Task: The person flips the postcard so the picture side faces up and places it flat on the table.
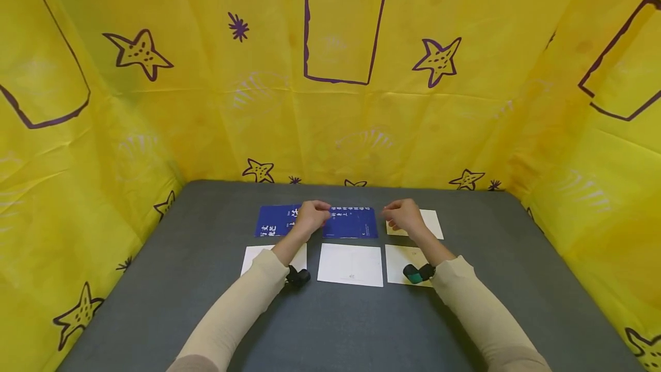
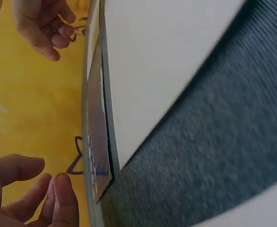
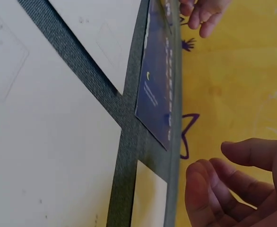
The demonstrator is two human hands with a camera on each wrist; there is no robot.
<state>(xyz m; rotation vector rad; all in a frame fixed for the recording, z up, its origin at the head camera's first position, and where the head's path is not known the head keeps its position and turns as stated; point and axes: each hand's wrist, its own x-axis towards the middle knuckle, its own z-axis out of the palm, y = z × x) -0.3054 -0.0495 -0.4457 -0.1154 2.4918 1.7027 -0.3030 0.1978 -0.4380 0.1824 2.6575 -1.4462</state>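
My left hand (image 1: 312,218) hovers over two blue cards with white lettering, its fingers loosely bent and nothing between them. One blue card (image 1: 271,221) shows on its left and another (image 1: 356,226) on its right; the hand hides where they meet. To the right, my right hand (image 1: 405,215) is raised by a cream card (image 1: 432,224), partly covering it. In the right wrist view, the right hand's thumb (image 3: 252,151) stays apart from the bent fingers, with no object held. A gap also shows between the left thumb (image 2: 22,169) and fingers in the left wrist view.
Nearer me lies a row of pale cards: a left white card (image 1: 252,254) partly under my forearm, a middle white card (image 1: 351,266) and a right cream card (image 1: 400,257). The dark grey table (image 1: 330,326) meets yellow patterned cloth (image 1: 330,131) at the back and sides.
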